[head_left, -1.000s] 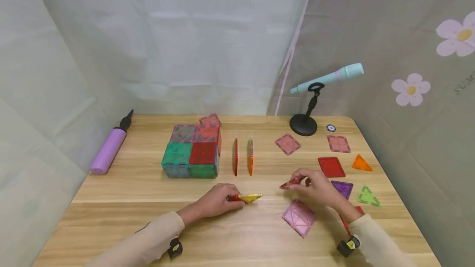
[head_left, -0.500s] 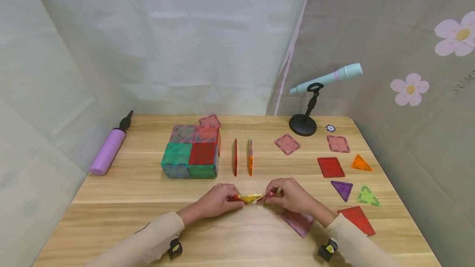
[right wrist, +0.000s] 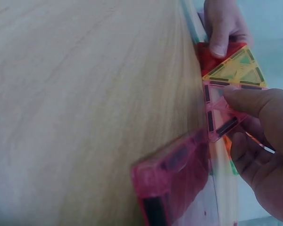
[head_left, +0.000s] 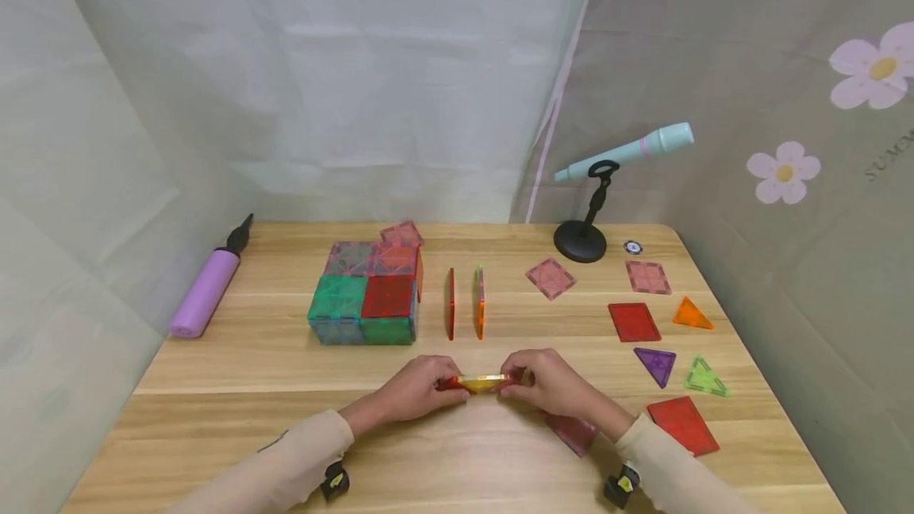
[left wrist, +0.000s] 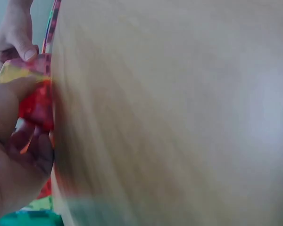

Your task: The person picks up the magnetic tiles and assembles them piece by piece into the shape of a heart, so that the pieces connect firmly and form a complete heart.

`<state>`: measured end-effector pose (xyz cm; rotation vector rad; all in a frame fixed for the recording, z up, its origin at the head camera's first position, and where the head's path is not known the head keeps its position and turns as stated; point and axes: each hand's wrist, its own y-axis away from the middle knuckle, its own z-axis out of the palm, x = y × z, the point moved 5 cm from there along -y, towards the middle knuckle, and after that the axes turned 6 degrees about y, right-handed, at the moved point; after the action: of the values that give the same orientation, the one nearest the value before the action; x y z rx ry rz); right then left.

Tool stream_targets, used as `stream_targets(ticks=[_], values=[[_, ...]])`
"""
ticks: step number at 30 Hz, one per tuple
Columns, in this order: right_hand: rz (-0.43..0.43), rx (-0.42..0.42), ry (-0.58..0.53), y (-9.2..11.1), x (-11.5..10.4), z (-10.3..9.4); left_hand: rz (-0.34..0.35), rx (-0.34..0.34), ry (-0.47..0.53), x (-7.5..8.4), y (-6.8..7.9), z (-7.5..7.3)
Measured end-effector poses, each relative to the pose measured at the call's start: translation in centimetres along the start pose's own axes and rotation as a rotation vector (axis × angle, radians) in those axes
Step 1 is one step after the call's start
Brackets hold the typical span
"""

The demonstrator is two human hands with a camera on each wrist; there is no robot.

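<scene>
My left hand (head_left: 421, 389) pinches a red magnetic tile (left wrist: 37, 108) between thumb and fingers. A yellow triangular magnetic tile (right wrist: 240, 68) stands upright beside the red one, edge against edge. My right hand (head_left: 546, 381) pinches a pink triangular magnetic tile (right wrist: 219, 115), whose edge meets the yellow tile's edge. Together they form one upright row just above the table front, partly covered by my fingers. Behind them, a red tile (head_left: 451, 304) and an orange-edged tile (head_left: 481, 312) stand on edge, apart from each other.
A box of coloured tiles (head_left: 364, 296) stands left of centre. Pink tiles (head_left: 574, 435) lie below my right wrist. Loose tiles, including a red square (head_left: 634, 322) and purple triangle (head_left: 655, 366), lie right. A purple pump (head_left: 205, 292) and a microphone stand (head_left: 581, 240) flank the back.
My right hand has moved left, bringing the pink triangular tile against the yellow tile's edge. The left hand has stayed nearly still with the red tile.
</scene>
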<state>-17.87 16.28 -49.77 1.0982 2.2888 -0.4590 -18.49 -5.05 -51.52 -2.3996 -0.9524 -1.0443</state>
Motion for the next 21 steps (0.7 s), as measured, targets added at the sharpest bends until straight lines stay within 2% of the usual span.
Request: stream_targets(ticks=[4,10,12,16,21], values=[[-0.01,0.038,0.043,0.2,0.5,-0.4,0.008,-0.065,0.008,-0.1,0.5,-0.1],[-0.031,0.101,0.09,0.2,1.2,-1.1,0.063,-0.128,0.098,0.4,1.0,0.3],[-0.041,0.139,0.088,0.0,1.5,-1.4,0.074,-0.13,0.116,0.7,0.9,0.6],[-0.036,0.218,0.099,-0.2,2.0,-1.7,0.05,-0.106,0.16,1.1,0.2,1.4],[0.03,0.236,0.101,-0.2,2.5,-2.1,0.015,-0.046,0.176,1.5,-0.8,2.0]])
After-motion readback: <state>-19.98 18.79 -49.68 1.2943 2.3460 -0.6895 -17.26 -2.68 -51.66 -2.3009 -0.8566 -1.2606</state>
